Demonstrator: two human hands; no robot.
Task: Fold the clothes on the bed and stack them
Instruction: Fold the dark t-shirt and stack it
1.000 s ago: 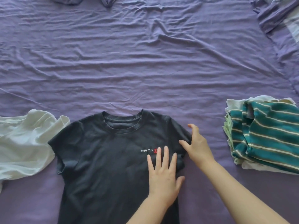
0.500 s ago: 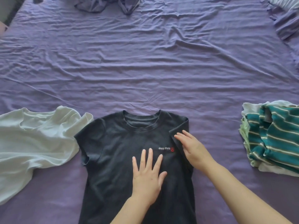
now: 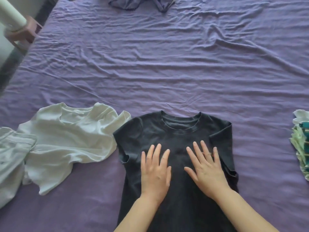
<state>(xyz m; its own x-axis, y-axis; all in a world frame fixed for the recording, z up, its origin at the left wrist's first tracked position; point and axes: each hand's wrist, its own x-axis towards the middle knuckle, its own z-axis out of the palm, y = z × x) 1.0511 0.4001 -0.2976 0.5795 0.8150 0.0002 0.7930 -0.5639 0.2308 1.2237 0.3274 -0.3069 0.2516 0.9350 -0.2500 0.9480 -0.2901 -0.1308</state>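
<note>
Pressing the black shirt [image 3: 173,131] flat – left hand [image 3: 155,173] and right hand [image 3: 206,171], fingers straight and spread. Best to smooth slowly outward – no bumps.

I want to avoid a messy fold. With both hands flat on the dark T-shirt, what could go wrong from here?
1. The right sleeve is folded in, but the left sleeve is not; the fold may end lopsided.
2. The white shirt touches that left sleeve and could get caught in the fold.
3. The left hand and right hand press the dark T-shirt on a wrinkled sheet; creases may be pressed in.
</note>
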